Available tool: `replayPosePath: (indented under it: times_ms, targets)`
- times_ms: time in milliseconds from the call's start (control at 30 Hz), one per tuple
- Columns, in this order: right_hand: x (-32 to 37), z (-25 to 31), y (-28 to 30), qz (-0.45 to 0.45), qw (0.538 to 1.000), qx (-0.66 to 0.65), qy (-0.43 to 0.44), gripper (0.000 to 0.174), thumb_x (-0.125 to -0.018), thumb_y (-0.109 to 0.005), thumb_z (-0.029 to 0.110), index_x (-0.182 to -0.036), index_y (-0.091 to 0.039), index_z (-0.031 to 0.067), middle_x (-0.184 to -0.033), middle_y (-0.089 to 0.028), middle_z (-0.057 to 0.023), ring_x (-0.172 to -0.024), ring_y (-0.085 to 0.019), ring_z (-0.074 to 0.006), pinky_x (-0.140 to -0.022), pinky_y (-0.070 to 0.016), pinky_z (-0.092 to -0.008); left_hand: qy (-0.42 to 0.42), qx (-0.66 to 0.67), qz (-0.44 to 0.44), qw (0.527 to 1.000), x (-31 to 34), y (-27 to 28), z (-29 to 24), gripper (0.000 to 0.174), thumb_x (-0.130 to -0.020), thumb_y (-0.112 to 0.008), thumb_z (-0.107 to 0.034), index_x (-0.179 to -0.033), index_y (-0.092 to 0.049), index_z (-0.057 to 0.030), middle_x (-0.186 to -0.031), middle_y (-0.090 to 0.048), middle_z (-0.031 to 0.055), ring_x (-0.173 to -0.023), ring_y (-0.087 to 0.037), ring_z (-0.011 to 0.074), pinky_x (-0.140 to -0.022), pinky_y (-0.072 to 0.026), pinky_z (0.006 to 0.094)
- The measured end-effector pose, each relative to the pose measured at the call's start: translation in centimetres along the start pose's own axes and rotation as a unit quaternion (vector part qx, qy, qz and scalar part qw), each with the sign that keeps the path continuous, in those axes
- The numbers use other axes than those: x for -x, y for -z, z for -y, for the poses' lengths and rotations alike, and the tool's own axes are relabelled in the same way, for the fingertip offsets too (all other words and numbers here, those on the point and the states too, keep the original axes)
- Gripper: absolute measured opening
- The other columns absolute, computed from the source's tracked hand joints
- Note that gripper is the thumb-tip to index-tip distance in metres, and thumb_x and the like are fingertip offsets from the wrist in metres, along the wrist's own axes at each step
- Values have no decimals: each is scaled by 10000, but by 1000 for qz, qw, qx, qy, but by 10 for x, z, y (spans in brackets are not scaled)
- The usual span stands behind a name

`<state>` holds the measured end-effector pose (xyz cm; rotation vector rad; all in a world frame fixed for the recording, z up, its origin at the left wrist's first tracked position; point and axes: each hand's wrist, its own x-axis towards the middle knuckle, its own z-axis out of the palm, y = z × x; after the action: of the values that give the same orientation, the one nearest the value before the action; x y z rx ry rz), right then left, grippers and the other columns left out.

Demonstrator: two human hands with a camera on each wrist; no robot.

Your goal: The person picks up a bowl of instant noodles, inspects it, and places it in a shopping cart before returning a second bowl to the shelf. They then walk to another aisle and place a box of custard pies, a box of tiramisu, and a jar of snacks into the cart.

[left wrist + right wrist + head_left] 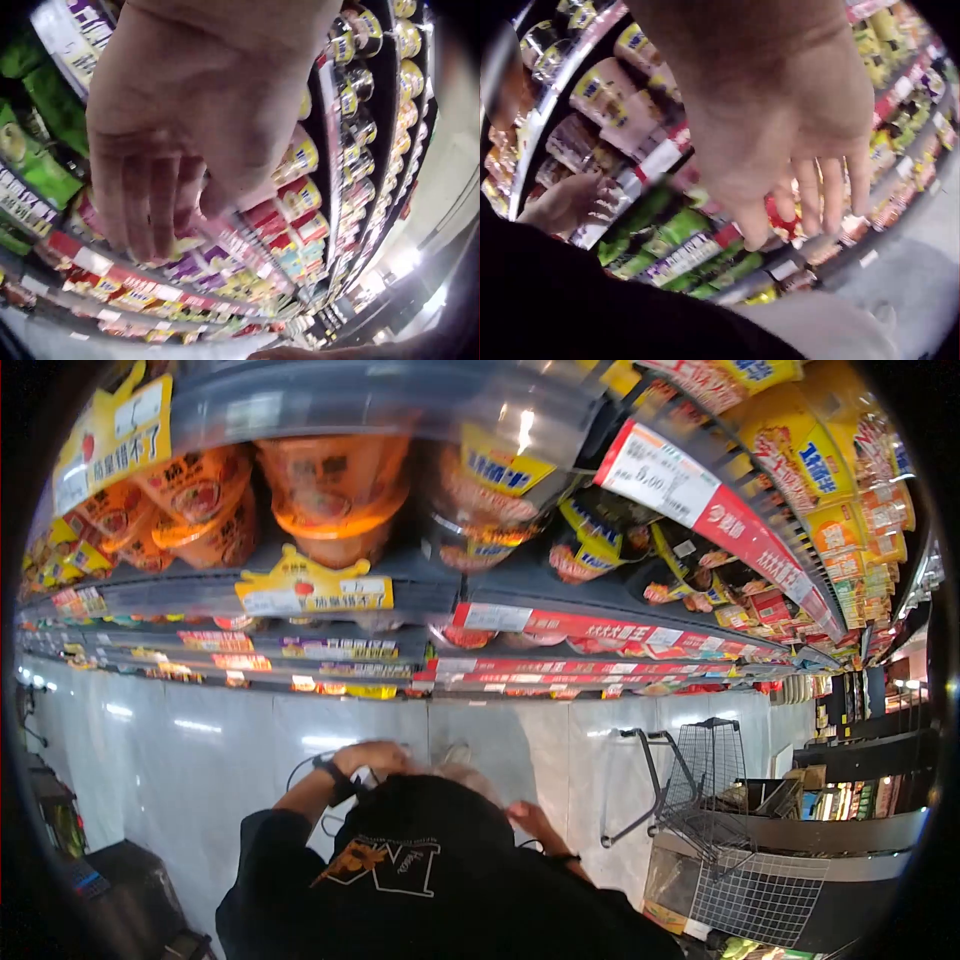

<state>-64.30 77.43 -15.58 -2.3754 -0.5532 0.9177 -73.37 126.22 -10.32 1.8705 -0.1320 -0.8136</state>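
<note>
My left hand (375, 757) is in front of the shelves at waist height, with a dark watch on the wrist. In the left wrist view the left hand (187, 112) hangs with loosely bent fingers (135, 202), overlapping the packs behind, and no held item shows. My right hand (528, 822) is lower and to the right, partly hidden by the black shirt (420, 890). Seen from its own wrist, the right hand (787, 142) droops with relaxed, spread fingers and nothing in them. Nearest behind it are pink noodle cups (604, 94) and green packs (675, 232).
Orange noodle tubs (335, 480) and black-yellow cups (590, 540) line the upper shelf, above price tags (660, 470). A wire shopping cart (705, 760) stands at right on the pale floor (240, 730). A dark box-like fixture (125, 890) is at lower left.
</note>
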Motion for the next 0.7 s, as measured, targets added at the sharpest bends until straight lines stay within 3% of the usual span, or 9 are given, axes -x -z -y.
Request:
replayPosePath:
  times_ms: [67,100,133,233,300,400,533,633,700]
  targets:
    - [22,-32,-13,132,988,82,3,285,-978,-588,306,-1032,-687,44,-942,-725,-136,-900,-698,-224,-795,-540,-354,54,61,64,995,22,-7,-13,459,-933,-611,-491,-1128,-727,-92,-1037,-741,99,-919,-669,216,-846,-524,392]
    - [45,-20,-8,133,961,-222,-97,265,-984,-597,288,-1046,-678,43,-976,-714,-94,-887,-694,-190,-756,-556,-333,70,44,78,994,22,-12,-9,458,-948,-600,-476,-1167,-715,-91,-1074,-737,86,-954,-661,205,-886,-510,376]
    - [72,6,0,123,834,-506,-182,246,-990,-605,270,-1060,-669,43,-1010,-703,-52,-874,-691,-155,-717,-571,-311,85,25,94,992,23,-17,-4,457,-963,-590,-462,-1205,-703,-90,-1112,-732,74,-989,-653,194,-927,-496,359]
    - [101,38,3,119,875,-448,-139,217,-1016,-582,232,-1071,-660,37,-920,-643,-10,-735,-559,-82,-655,-484,-250,38,51,124,990,30,-14,-10,457,-989,-561,-403,-1270,-662,-57,-1243,-689,101,-1143,-613,211,-1043,-435,335]
    - [104,10,-19,257,630,-724,-115,285,-994,-584,120,-1269,-594,48,-1061,-603,6,-840,-535,-51,-725,-445,-199,-80,25,188,979,24,-18,12,409,-967,-524,-110,-1370,-581,-74,-1382,-590,146,-1223,-580,287,-1083,-424,343]
    - [120,-40,-86,95,761,-627,-137,273,-996,-586,160,-1246,-610,54,-1027,-623,24,-922,-603,-121,-800,-490,-245,-284,-160,147,934,14,-23,38,379,-974,-538,-153,-1345,-602,-114,-1172,-637,211,-1049,-619,290,-941,-490,374]
    - [133,-33,-103,-17,830,-525,-188,274,-969,-632,251,-1149,-664,46,-929,-689,8,-866,-671,-207,-762,-538,-348,137,53,122,982,-6,-39,1,583,-886,-683,-573,-1154,-680,-55,-948,-664,104,-912,-605,205,-770,-495,349]
    - [139,-12,-94,-44,974,-167,-148,283,-943,-658,292,-1090,-687,52,-893,-716,-41,-796,-690,-241,-684,-542,-394,126,76,79,986,-13,-42,-12,541,-876,-706,-544,-1093,-686,-49,-909,-668,82,-846,-607,188,-737,-495,345]
    - [142,-8,-121,-94,957,-55,-269,230,-919,-664,286,-1026,-702,87,-837,-697,-110,-760,-680,-293,-646,-530,-397,148,8,73,986,-29,-53,19,520,-862,-723,-535,-1042,-697,-48,-901,-680,90,-840,-619,197,-742,-498,353]
